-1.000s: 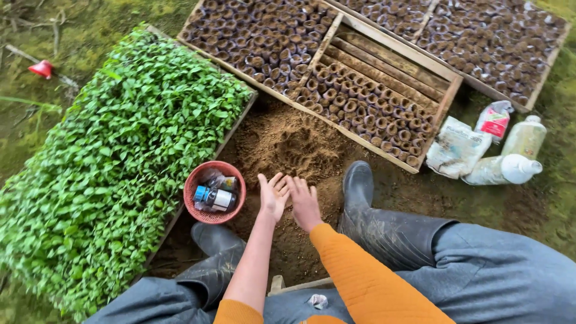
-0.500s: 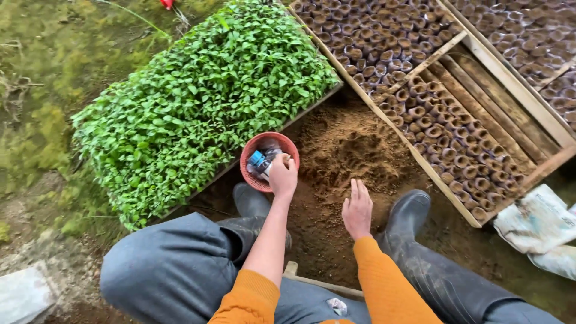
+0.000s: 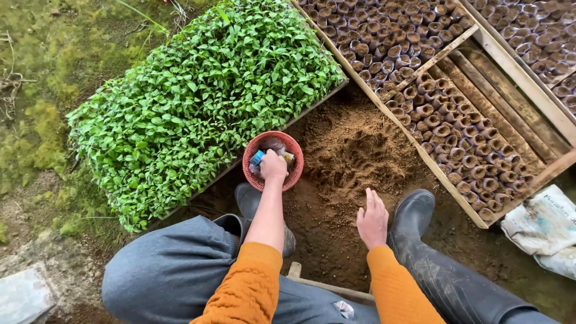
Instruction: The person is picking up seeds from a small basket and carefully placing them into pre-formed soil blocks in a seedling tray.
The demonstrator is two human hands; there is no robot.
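My left hand (image 3: pixel 273 166) reaches into a small red plastic basket (image 3: pixel 292 173) on the soil, its fingers curled down among small packets and a blue item; what it grips is hidden. My right hand (image 3: pixel 372 219) hovers open over the brown soil pile (image 3: pixel 354 153), fingers together, holding nothing. Both arms wear orange knitted sleeves. I sit with grey trousers and dark rubber boots (image 3: pixel 415 217) either side of the soil.
A dense tray of green seedlings (image 3: pixel 198 102) lies at left. Wooden frames (image 3: pixel 414 144) packed with several soil-filled pots (image 3: pixel 456 129) stretch along the right. A white sack (image 3: pixel 543 231) lies at the right edge. Mossy ground is at far left.
My left hand has gone from beside my right hand into the red basket. My right hand has dropped back toward my knee. The view has swung to the left.
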